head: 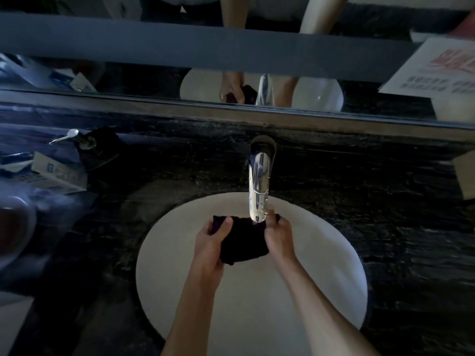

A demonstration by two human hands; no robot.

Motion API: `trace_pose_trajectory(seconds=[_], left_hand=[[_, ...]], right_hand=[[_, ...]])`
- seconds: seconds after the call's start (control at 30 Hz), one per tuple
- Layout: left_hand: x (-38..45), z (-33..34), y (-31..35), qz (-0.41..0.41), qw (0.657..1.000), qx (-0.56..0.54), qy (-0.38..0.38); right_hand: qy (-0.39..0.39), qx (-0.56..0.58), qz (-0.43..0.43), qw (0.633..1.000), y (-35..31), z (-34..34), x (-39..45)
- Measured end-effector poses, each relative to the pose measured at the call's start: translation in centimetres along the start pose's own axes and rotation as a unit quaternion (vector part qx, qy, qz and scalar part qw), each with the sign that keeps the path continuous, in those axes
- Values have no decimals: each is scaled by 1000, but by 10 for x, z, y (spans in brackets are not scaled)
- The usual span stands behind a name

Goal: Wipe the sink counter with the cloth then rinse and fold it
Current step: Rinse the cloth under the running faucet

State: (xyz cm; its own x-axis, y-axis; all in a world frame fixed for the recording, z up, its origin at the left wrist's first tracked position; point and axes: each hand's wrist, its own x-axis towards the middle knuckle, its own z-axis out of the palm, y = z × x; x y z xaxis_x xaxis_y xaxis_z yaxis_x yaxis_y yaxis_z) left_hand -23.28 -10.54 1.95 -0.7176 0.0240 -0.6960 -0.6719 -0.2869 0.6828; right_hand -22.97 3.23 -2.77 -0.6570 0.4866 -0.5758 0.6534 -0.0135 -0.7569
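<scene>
Basically both hands were over the white oval sink (180, 291), clamped on the dark cloth (244, 240). Left hand (210, 242) gripped the cloth's left end, thumb on top, fingers curled under. Right hand (279, 233) pinched the right end, just under the spout tip. Cloth was bunched between them, held above the basin near its back rim, not touching the bowl as far as I could tell. Water flow: could not tell.

Sink was set into a dark, streaky stone counter (372, 201); lighting dim, left side of the view blurred.

Chrome faucet (259, 181) rose from the counter's back edge at centre, spout reaching forward over the basin. Faint lettering on its top cap, too small to read.

At the counter's left edge: a white round dish (15, 227), partly out of view. Behind it a small carton (56, 176) lay on its side, blue-and-white print, unreadable. Further back, near the back-left corner, a dark soap dispenser (88, 146) with a silver pump.

At the right edge, a tan box corner (466, 176).

Along the back edge ran a mirror (128, 80) with a metal lower frame, reflecting the sink, faucet, hands and carton. At its upper right, a white printed sheet (437, 70) with red graphics and rows of small grey marks; text illegible.
</scene>
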Motion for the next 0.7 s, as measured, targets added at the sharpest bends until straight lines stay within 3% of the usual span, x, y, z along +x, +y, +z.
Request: trace_pose_trajectory(seconds=[0.13, 0.37, 0.7], left_hand=[[10, -26, 1, 45, 995, 63, 67], [17, -32, -6, 41, 997, 36, 60], [29, -1, -24, -26, 999, 19, -5]], right_hand=[[-18, -26, -41, 999, 1, -20, 0], [-207, 163, 39, 964, 0, -37, -9], [-134, 264, 36, 955, -6, -58, -29]])
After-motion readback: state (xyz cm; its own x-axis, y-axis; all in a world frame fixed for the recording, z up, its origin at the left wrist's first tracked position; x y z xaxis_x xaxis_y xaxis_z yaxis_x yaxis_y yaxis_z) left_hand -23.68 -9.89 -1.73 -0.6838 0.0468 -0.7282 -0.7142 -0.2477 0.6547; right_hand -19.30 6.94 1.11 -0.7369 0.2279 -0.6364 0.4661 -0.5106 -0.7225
